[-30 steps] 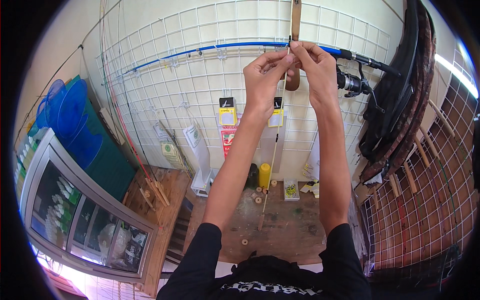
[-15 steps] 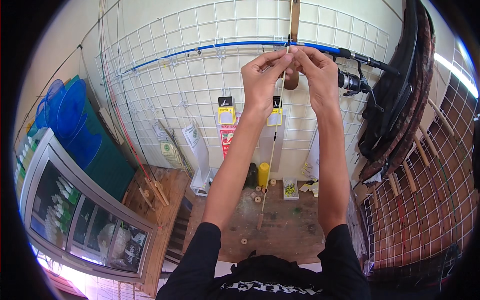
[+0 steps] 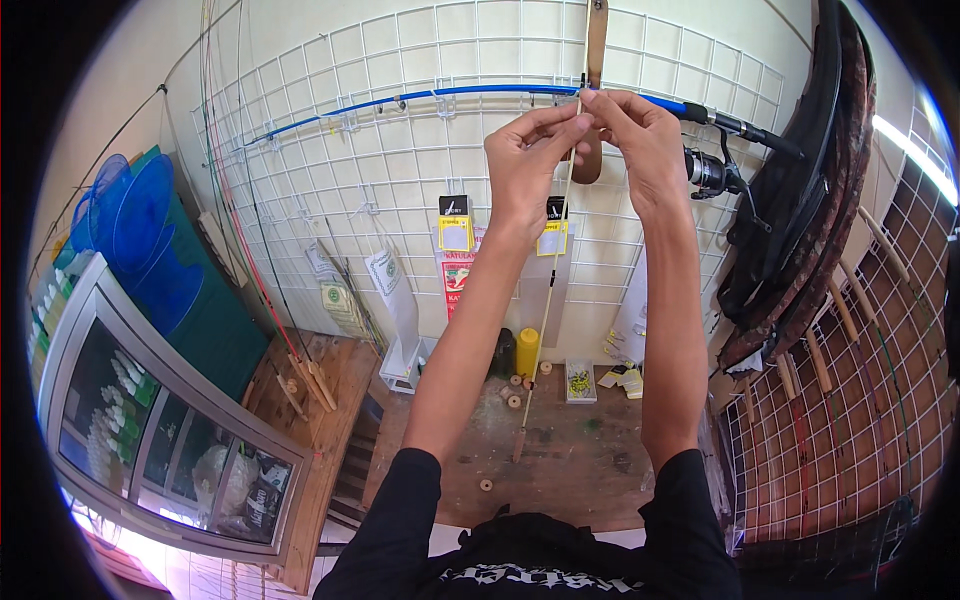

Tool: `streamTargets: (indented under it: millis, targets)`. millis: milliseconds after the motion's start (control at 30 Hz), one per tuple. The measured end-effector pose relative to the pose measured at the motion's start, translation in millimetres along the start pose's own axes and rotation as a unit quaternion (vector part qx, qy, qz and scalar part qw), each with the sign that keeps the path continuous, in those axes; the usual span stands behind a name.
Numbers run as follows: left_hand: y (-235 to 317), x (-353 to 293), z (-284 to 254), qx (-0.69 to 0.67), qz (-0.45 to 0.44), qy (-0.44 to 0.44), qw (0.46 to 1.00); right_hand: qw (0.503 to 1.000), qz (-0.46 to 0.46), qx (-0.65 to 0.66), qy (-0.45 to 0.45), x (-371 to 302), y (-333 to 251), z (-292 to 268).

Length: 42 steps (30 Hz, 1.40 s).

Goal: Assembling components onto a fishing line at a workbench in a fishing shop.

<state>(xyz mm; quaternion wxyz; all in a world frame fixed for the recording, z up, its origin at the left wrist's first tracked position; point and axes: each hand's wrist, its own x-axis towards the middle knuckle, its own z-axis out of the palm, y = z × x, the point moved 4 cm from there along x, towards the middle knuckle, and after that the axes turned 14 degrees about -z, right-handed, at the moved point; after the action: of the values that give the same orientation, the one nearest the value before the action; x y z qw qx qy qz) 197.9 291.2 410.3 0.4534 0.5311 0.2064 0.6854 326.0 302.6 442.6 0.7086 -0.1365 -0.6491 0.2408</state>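
A thin pale fishing rod (image 3: 553, 278) with dark bands stands upright in front of me, slightly tilted, its lower end over the wooden table. My left hand (image 3: 522, 170) pinches it high up between thumb and fingers. Right beside it, my right hand (image 3: 650, 160) is closed at the same spot, thumb and fingertips against the rod. Just above the fingertips a small black piece shows on the rod. Anything fine between the fingertips is too small to make out. Behind my hands a blue fishing rod (image 3: 470, 91) with a black spinning reel (image 3: 708, 172) hangs sideways on the wall.
A white wire grid (image 3: 400, 150) carries hanging packets. On the table (image 3: 590, 480) are a yellow cylinder (image 3: 527, 352), small cork rings (image 3: 486, 485) and a white box (image 3: 580, 382) of small green-yellow pieces. A glass cabinet (image 3: 170, 430) is at left, dark rod bags (image 3: 790, 190) at right.
Both hands stay pinched at the same place on the rod, with only a slight shift of the fingers. The right forearm has moved a little to the right, and the whole view has shifted slightly.
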Motion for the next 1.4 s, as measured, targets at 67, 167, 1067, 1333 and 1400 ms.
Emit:
streamTargets:
  millis: [67, 167, 1067, 1333, 1400]
  targets:
    - [2.2, -1.0, -0.1, 0.003, -0.002, 0.005, 1.000, 1.000, 0.009, 0.000, -0.002, 3.9, 1.7, -1.1]
    - [2.2, -1.0, -0.4, 0.006, -0.003, 0.009, 1.000, 0.999, 0.004, -0.036, -0.026, 7.2, -1.7, -2.7]
    - [2.8, -3.0, 8.9, 0.024, 0.036, 0.003, 0.999, 0.995, -0.098, 0.006, 0.034, -1.2, -7.9, -4.5]
    - [3.6, -3.4, 9.9, 0.048, 0.044, 0.005, 0.998, 0.992, -0.120, -0.018, 0.028, 2.2, -10.8, -6.3]
    - [3.5, -3.6, 11.5, 0.065, 0.063, 0.016, 0.996, 0.992, -0.120, -0.031, 0.034, 0.8, -13.2, -5.8]
